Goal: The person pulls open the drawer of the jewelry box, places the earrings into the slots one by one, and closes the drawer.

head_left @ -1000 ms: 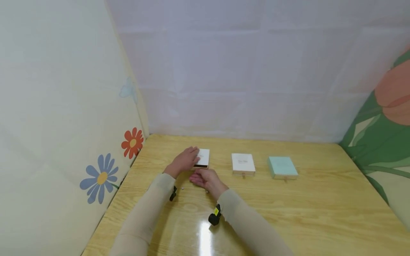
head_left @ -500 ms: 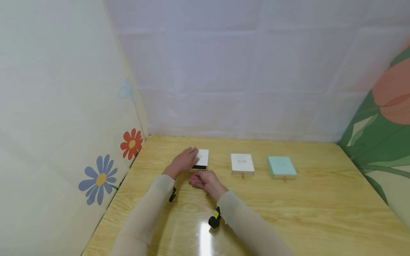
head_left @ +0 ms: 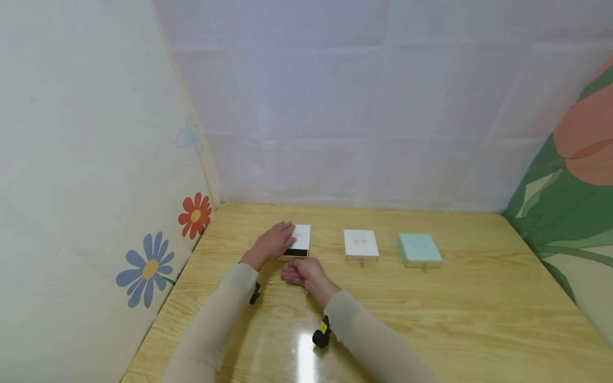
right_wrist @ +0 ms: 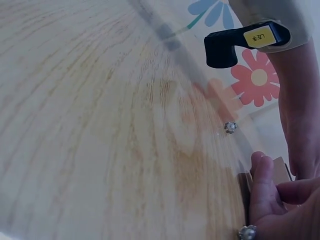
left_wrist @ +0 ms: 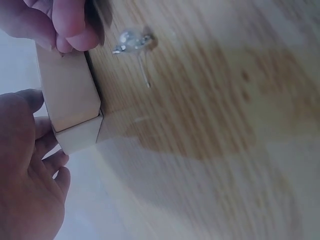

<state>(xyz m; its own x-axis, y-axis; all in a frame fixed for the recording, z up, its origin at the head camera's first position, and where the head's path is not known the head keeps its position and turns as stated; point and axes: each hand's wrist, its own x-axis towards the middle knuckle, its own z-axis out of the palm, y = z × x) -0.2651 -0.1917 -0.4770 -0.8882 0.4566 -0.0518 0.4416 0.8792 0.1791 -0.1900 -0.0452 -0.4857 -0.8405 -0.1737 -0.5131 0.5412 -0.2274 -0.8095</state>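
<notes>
At the left of the table a white drawer box [head_left: 301, 235] lies with its drawer partly pulled out, a dark strip of the inside showing. My left hand [head_left: 271, 246] lies over the box's left part; in the left wrist view its fingers [left_wrist: 42, 135] grip the side. My right hand [head_left: 308, 274] is at the drawer front [left_wrist: 70, 87], thumb and fingers pinched together there; the pull tab is mostly hidden. On the table near my hands lie two sparkly stud earrings, one [right_wrist: 230, 127] apart from the box and another [right_wrist: 247, 232] close by my right hand.
To the right stand a second white box [head_left: 361, 243] and a mint-green box [head_left: 419, 248], both with small pull tabs in front. A flowered cloth [head_left: 143, 159] borders the table [head_left: 455, 319] on the left, and a pale cloth stands behind.
The drawer has slid a little further out toward me, widening the dark strip. My right hand has moved slightly nearer with it, while my left hand stays on the box.
</notes>
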